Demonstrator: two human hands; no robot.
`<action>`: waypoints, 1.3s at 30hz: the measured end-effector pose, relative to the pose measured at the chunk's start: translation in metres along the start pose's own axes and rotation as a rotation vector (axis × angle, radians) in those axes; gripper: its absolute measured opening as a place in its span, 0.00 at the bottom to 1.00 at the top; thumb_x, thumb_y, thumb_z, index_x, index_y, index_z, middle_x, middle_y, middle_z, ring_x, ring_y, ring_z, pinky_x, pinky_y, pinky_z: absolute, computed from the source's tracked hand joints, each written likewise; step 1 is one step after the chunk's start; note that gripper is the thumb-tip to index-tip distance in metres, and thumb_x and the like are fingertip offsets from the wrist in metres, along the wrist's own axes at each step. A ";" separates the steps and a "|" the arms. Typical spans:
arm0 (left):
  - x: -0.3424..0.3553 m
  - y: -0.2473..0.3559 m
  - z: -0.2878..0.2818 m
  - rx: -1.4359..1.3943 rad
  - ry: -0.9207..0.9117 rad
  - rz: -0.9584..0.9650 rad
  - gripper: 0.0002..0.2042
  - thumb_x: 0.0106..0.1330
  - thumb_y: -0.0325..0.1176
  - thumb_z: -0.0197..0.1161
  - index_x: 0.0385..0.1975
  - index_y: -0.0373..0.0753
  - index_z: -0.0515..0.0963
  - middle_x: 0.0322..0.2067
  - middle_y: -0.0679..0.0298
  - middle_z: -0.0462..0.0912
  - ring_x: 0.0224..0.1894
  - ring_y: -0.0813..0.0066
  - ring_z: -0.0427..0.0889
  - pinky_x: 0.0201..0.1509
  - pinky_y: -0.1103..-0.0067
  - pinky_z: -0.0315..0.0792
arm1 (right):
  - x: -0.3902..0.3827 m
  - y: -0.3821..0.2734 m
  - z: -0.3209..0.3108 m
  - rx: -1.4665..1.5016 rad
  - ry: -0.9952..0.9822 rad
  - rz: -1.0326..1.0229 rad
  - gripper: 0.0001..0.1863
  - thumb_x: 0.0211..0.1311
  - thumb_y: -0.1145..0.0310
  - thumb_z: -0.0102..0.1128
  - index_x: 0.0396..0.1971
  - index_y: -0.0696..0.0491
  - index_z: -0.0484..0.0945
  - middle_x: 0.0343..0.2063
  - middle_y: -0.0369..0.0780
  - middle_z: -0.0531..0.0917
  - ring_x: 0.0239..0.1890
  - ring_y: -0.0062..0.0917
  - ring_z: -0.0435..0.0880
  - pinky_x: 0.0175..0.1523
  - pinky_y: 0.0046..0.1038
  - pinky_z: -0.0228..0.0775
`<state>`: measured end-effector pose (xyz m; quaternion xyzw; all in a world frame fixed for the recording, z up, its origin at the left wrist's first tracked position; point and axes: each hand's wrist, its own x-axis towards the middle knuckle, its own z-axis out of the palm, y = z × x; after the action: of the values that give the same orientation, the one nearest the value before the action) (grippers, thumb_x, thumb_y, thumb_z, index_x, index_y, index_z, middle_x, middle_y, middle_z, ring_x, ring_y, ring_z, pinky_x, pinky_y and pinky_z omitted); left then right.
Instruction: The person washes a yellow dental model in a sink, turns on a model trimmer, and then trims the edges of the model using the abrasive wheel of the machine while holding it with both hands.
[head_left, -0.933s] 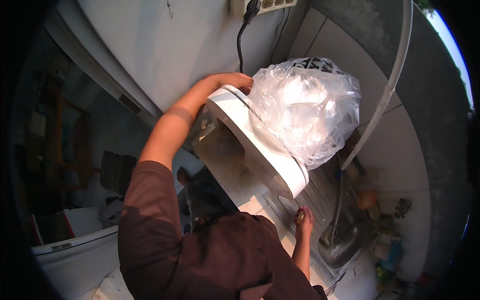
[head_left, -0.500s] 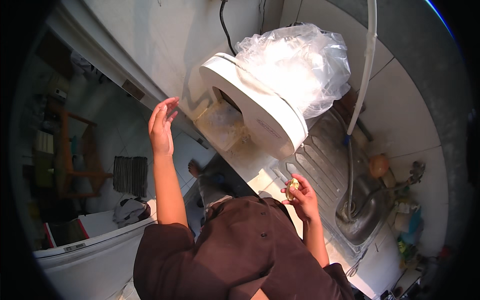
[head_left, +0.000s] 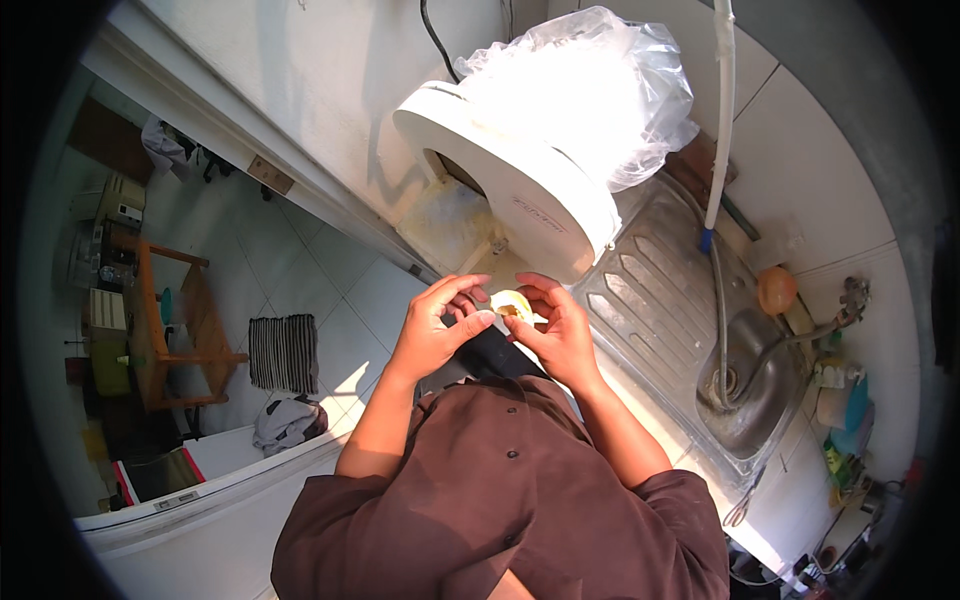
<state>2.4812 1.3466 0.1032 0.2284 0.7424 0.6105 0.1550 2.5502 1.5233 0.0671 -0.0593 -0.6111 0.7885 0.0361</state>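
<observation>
In front of my chest, my right hand (head_left: 558, 335) pinches a small pale yellow, hollowed piece (head_left: 511, 304) between thumb and fingers. What kind of food or material it is, I cannot make out. My left hand (head_left: 437, 328) is close on its other side, fingers curved and apart from the thumb, with nothing in them. Just beyond my hands stands a white machine (head_left: 515, 190) with a rounded housing and a dark opening low on its left. Clear plastic bags (head_left: 590, 90) cover its top. Yellowish residue (head_left: 447, 215) marks the surface below the opening.
A steel sink (head_left: 755, 420) with a ribbed drainboard (head_left: 650, 295) lies to the right, with a hanging hose (head_left: 722, 130) and an orange round thing (head_left: 776, 290) beside it. On the left, past a door frame, are a wooden stand (head_left: 180, 330) and a striped mat (head_left: 283, 353).
My left hand has come down and right, toward the piece. My right hand has moved left and up with the piece, so both hands are now close together in front of me.
</observation>
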 end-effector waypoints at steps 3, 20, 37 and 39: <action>0.018 -0.016 -0.011 -0.076 -0.041 0.082 0.14 0.63 0.30 0.64 0.45 0.30 0.78 0.35 0.63 0.77 0.37 0.80 0.77 0.41 0.84 0.71 | 0.013 -0.004 0.025 -0.180 0.137 -0.096 0.24 0.54 0.73 0.67 0.51 0.61 0.71 0.40 0.43 0.82 0.44 0.24 0.82 0.43 0.25 0.78; 0.116 -0.064 -0.112 -0.573 -0.137 -0.169 0.16 0.64 0.32 0.64 0.47 0.27 0.76 0.37 0.58 0.83 0.38 0.74 0.82 0.45 0.79 0.76 | 0.103 0.020 0.125 0.202 0.436 -0.084 0.24 0.64 0.68 0.60 0.56 0.64 0.70 0.40 0.41 0.81 0.35 0.21 0.79 0.42 0.24 0.74; 0.153 -0.079 -0.093 -0.576 -0.088 -0.275 0.11 0.61 0.29 0.67 0.37 0.29 0.76 0.31 0.59 0.82 0.31 0.77 0.81 0.39 0.83 0.74 | 0.142 0.039 0.130 0.424 0.830 -0.049 0.21 0.64 0.65 0.61 0.48 0.67 0.73 0.35 0.44 0.83 0.34 0.23 0.83 0.42 0.23 0.77; 0.156 -0.079 -0.091 -0.567 -0.075 -0.315 0.11 0.60 0.29 0.67 0.37 0.29 0.76 0.31 0.60 0.82 0.31 0.77 0.81 0.39 0.83 0.74 | 0.145 0.038 0.129 0.434 0.850 -0.036 0.21 0.63 0.66 0.61 0.48 0.68 0.72 0.36 0.44 0.83 0.34 0.23 0.84 0.42 0.23 0.77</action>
<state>2.2909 1.3407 0.0524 0.0810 0.5629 0.7525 0.3322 2.3890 1.4088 0.0547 -0.3571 -0.3643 0.8031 0.3079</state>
